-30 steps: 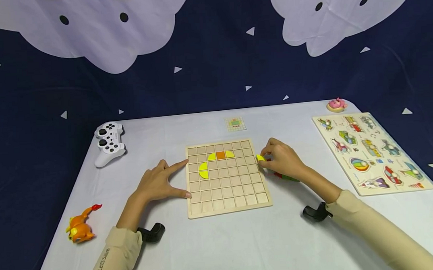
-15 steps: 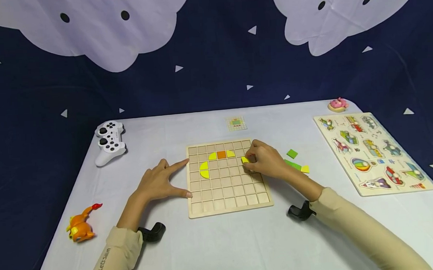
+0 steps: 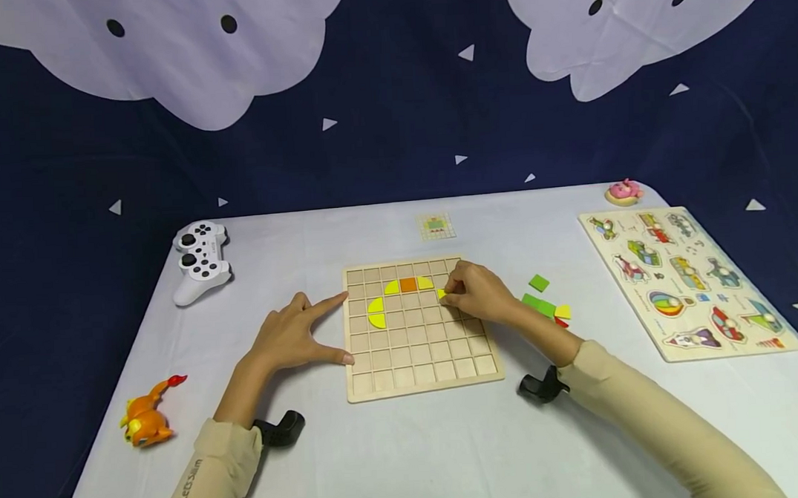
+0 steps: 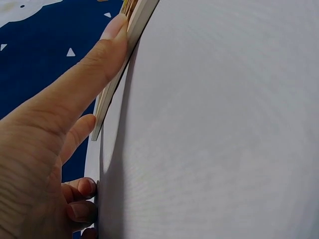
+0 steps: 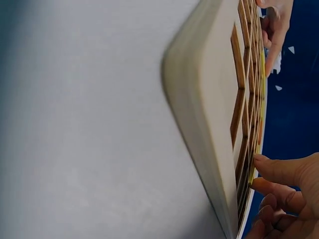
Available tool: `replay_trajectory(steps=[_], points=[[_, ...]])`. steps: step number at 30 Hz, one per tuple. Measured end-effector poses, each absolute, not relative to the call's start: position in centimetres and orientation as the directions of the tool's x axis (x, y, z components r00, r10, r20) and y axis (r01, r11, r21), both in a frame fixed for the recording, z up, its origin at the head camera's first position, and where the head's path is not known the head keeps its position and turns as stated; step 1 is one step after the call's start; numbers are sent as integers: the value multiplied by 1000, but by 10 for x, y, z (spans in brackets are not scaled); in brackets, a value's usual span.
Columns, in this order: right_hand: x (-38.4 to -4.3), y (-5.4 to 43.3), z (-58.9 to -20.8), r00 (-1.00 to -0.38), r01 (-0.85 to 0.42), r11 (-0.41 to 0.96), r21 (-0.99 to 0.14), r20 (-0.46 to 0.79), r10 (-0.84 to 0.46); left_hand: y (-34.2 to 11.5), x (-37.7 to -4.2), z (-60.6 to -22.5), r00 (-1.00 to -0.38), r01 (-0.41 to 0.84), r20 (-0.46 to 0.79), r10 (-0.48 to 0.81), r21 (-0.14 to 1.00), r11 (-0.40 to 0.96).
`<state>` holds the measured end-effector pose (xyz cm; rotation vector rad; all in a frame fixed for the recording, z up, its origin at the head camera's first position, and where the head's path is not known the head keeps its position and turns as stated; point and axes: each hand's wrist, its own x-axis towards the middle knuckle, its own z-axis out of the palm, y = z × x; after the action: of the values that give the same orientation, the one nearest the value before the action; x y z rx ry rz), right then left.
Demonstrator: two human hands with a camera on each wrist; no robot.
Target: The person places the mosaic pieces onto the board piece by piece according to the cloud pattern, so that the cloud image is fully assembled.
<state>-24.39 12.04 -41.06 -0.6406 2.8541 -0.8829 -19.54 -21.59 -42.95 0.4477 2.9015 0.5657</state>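
A yellow piece (image 3: 441, 294) is pinched between the thumb and forefinger of the right hand (image 3: 476, 294), at the right part of the wooden grid board (image 3: 423, 352); whether it is seated in a cell or held just above one cannot be told; the board's left edge is touched by the straight, spread thumb and forefinger of the left hand (image 3: 290, 335); this brace is well placed, as the board could slide when the piece is pressed. The curved side should probably be turned outward, mirroring the rounded yellow pieces (image 3: 377, 320) at the left; the cell is best checked against the patterned card (image 3: 436, 226); the straight edges should be squared to the ridges before pressing; the orange square (image 3: 408, 285) should not be jostled; the fingers are best loosened only once the piece lies flat.
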Motion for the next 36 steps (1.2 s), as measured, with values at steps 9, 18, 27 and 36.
replay_trajectory(steps=[9,18,27,36], points=[[-239,126,-407,-897,-409,761,-503,67,-438,-215,-194,-429,-943,251,-110,314,386,888],[-221,172,-402,-879,-463,725,-511,157,-451,-214,-193,-428,-944,252,-105,312,378,891],[-204,242,-396,-909,-412,785,-462,147,-390,-215,-194,-428,-943,250,-112,312,380,891],[-190,282,-398,-944,-325,895,-306,162,-287,-215,-194,-428,-943,245,-119,310,382,891]])
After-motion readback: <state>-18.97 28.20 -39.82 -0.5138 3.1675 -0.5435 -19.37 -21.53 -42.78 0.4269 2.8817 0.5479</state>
